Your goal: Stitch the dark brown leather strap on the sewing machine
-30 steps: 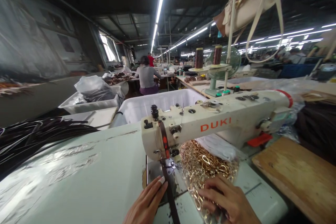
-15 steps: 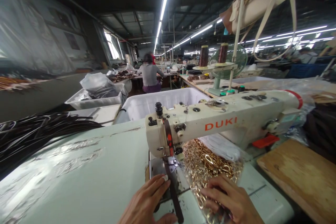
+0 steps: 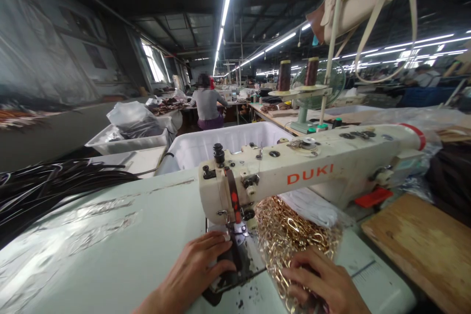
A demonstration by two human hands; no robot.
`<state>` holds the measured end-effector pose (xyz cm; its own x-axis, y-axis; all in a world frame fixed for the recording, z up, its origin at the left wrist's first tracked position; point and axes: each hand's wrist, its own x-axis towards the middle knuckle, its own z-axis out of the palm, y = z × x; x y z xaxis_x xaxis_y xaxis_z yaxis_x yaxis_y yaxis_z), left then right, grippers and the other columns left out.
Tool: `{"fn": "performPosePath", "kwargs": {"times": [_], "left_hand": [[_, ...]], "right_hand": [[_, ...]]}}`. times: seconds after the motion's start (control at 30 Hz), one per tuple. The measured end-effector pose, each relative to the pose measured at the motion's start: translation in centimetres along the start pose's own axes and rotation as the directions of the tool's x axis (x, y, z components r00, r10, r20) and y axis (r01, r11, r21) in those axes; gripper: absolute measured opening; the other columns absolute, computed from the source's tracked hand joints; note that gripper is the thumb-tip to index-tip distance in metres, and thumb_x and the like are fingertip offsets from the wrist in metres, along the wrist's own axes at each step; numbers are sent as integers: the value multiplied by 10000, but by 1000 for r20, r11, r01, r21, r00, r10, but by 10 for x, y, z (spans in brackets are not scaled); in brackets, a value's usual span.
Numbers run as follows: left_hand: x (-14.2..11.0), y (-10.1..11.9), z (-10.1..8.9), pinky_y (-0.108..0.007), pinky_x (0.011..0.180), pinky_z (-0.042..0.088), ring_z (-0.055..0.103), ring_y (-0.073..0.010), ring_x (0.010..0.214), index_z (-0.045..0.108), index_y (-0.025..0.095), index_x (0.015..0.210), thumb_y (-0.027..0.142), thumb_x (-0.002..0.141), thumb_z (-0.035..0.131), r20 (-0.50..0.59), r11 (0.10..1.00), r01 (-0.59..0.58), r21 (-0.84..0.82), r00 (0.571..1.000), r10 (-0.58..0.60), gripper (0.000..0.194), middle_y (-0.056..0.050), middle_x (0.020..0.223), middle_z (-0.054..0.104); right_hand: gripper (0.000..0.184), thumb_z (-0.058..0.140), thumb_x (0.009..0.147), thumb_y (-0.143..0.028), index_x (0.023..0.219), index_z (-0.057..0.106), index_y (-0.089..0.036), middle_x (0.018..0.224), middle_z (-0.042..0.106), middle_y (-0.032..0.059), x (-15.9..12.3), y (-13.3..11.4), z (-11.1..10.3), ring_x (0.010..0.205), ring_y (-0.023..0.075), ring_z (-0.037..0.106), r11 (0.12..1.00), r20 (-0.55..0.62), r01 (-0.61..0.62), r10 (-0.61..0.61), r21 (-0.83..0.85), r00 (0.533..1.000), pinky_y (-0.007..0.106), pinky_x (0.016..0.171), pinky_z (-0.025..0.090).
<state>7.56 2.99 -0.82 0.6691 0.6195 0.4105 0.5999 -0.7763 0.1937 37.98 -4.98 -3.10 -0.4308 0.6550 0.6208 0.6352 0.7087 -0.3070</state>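
My left hand [image 3: 198,266] lies beside the needle area of the sewing machine [image 3: 268,176]. Its fingers and thumb hold down a dark brown strap [image 3: 235,256] on the metal plate under the presser foot. Part of that strap is hidden by the fingers. To the right, my right hand [image 3: 326,279] is curled over a clear plastic bag of gold metal snap hooks [image 3: 274,240]. Its fingertips are in among the hooks; whether one is pinched on its own cannot be made out.
Dark straps [image 3: 44,186] are heaped at the left. A white bin [image 3: 224,140] stands behind the machine, and a wooden board [image 3: 419,243] lies at right. Thread cones [image 3: 284,77], a fan [image 3: 320,86] and a hanging bag [image 3: 362,7] are beyond. A person [image 3: 208,105] sits further off.
The strap has moved forward under the presser foot, and its near end no longer hangs toward me. My left hand has shifted forward and left. My right hand stays on the hooks.
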Motion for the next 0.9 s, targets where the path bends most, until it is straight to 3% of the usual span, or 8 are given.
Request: {"fn": "performPosePath", "kwargs": {"times": [0.2, 0.3, 0.47, 0.63, 0.73, 0.9], "left_hand": [[15, -20, -3, -266, 821, 563, 685, -174, 867, 708, 257, 1044, 413, 906, 568, 27, 995, 42, -93, 999, -40, 251, -19, 1003, 728], [22, -27, -6, -244, 752, 564, 686, -168, 806, 737, 255, 911, 403, 919, 547, 61, 990, 63, -128, 997, -56, 241, 3, 885, 736], [31, -42, -9, -303, 817, 564, 678, -209, 900, 747, 242, 898, 398, 888, 593, 75, 979, 97, -177, 994, -85, 220, -10, 948, 736], [41, -58, -5, -328, 827, 570, 691, -213, 824, 755, 218, 884, 447, 845, 634, 103, 969, 61, -239, 994, -37, 262, -26, 876, 747], [47, -65, -2, -335, 873, 555, 683, -219, 878, 741, 228, 960, 465, 791, 690, 126, 966, 37, -257, 992, -5, 295, -23, 959, 742], [48, -69, -5, -370, 953, 512, 646, -241, 1025, 718, 245, 1057, 476, 839, 631, 149, 967, -18, -254, 987, 58, 329, -42, 1097, 710]], "right_hand": [[226, 562, 875, -132, 1071, 634, -218, 909, 632, 69, 0, 1, 4, 770, 167, 620, 1000, -29, -13, 12, -17, 999, 228, 576, 505], [233, 538, 882, -120, 1070, 632, -219, 905, 634, 70, -2, 2, 5, 773, 167, 623, 1000, -46, -17, 17, -13, 999, 225, 571, 507], [218, 556, 884, -138, 1073, 629, -218, 891, 631, 69, -3, 5, 6, 751, 159, 623, 1000, -33, 14, -15, -28, 999, 201, 539, 498], [242, 466, 903, -109, 1055, 624, -212, 880, 618, 76, 1, 0, 4, 746, 160, 617, 999, -44, -26, 25, -26, 999, 198, 512, 481], [234, 478, 901, -104, 1046, 627, -212, 888, 625, 74, 3, -4, 1, 763, 163, 620, 998, -38, -48, 47, -32, 998, 209, 534, 486], [237, 517, 885, -109, 1063, 629, -216, 910, 634, 69, 1, -4, 1, 779, 163, 626, 998, -35, -54, 53, -26, 998, 217, 567, 500]]}}
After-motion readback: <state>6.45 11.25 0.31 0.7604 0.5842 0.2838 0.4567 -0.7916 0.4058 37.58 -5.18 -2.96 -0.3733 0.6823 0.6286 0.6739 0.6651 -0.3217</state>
